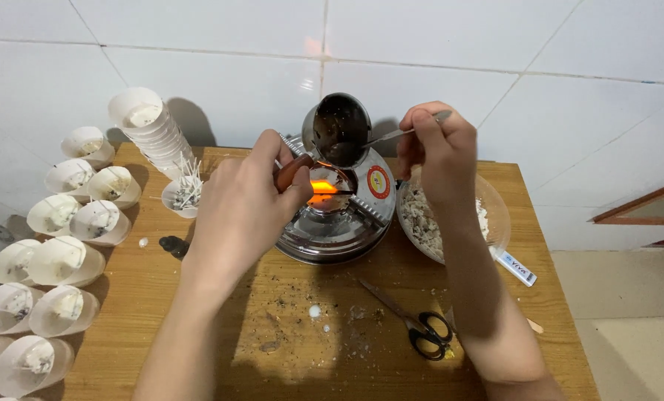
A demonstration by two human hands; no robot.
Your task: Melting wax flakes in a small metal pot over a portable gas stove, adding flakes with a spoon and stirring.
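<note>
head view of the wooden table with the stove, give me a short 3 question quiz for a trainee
1. True or false: the left hand grips the brown wooden handle of the small tilted metal pot above the orange flame.
2. Which thing does the right hand hold? A) the black-handled scissors B) a thin metal spoon C) a white plastic cup
3. Fill in: the round silver metal stove stands to the ___ of the clear bowl of pale lumps in the picture.

Key: 1 true; 2 B; 3 left
</note>
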